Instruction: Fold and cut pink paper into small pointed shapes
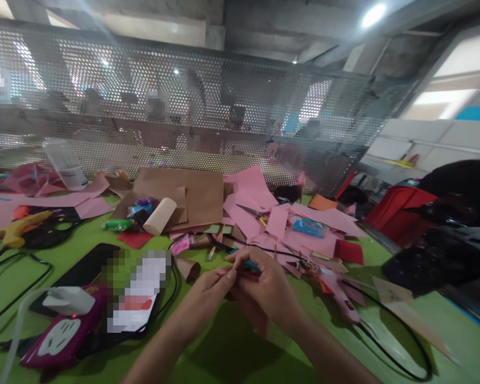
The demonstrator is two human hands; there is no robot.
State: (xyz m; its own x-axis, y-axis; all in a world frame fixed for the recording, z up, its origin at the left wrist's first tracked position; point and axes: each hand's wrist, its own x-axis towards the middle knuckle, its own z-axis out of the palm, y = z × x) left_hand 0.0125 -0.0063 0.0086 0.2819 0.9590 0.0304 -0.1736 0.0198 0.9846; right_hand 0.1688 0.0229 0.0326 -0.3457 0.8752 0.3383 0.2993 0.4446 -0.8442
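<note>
My left hand (212, 293) and my right hand (270, 285) meet over the front middle of the green table. Fingers of both are closed in a pinch around something small, mostly hidden by the fingers. A pinkish, blurred shape shows below the right palm; whether it is paper or fingers is unclear. Just behind the right fingers, a blue-handled tool (251, 264) is partly covered. Beside the left hand stands a small rolled brown paper piece (188, 268). To the right of the right hand lies a pink glue gun (340, 298) with its black cord.
Pink paper scraps (254, 189) and brown cardboard (202, 186) pile up before a perforated metal partition (224, 117). A cream roll (160, 216) lies nearby. Leftward are a yellow glue gun (20, 229), a phone (140, 298), a purple power strip (64, 336) and cords.
</note>
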